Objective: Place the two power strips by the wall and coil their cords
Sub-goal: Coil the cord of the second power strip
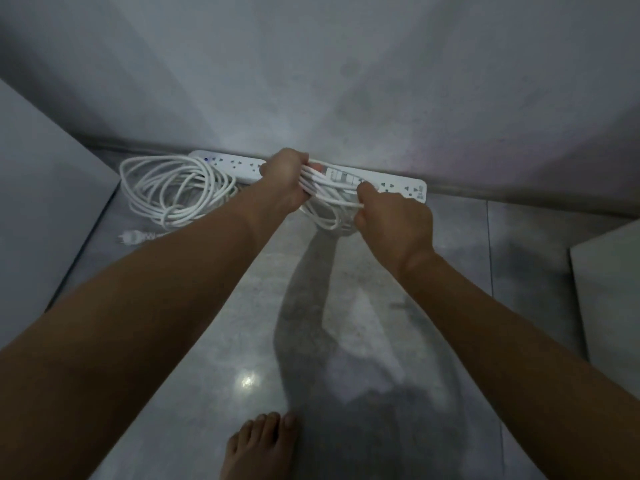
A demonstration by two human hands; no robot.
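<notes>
Both hands on the second cord, strips lined up along the wall.

Left hand (284, 178) is clenched round a bundle of white loops (325, 188), right hand (391, 216) pinches a strand of the same bundle, and together they cover the middle of the right strip (398, 185); the lower loops sag behind the right hand, hard to make out. Both strips lie flat on the floor (346, 306) against the wall (346, 81), long axes running along its foot, left strip (228, 163) end to end with the right one, their meeting hidden by the left hand. The first coil (173, 188) rests just in front of the left strip, its plug (133, 237) pointing left. A bare foot (259, 445) is cut off at the bottom edge.
</notes>
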